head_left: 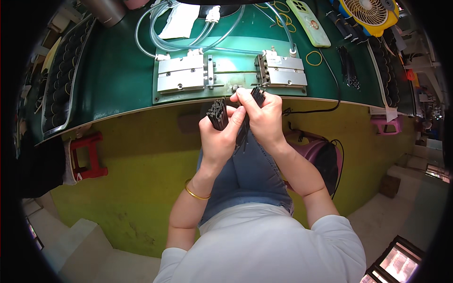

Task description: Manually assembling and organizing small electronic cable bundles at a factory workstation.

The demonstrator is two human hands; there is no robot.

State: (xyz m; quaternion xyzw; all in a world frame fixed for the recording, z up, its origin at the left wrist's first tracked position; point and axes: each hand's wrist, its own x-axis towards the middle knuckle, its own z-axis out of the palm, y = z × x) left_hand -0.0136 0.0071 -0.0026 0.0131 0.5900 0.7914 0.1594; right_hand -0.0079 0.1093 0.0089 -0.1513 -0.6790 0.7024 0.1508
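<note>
Left hand [218, 141] at frame centre, closed round a bundle of thin black strands [218, 115]. Right hand [267, 118] just right of it, holding a second black bundle [257, 95]. Upper centre: green base plate [235, 63], left silver block [180, 75] and right silver block [287, 73] on it, clear tubing [174, 46] attached. Pale green phone [313, 32] upper right, yellow fan [370, 13] in the corner. Red stool [96, 158], left.

At the near edge of the silver fixture [235, 65], two bundles of thin black strands are held up. The left bundle [217, 114] stands roughly upright, packed tips facing up; the right bundle [257, 95] leans, its top overlapping that edge. Loose black ends [242, 137] hang lower.
</note>
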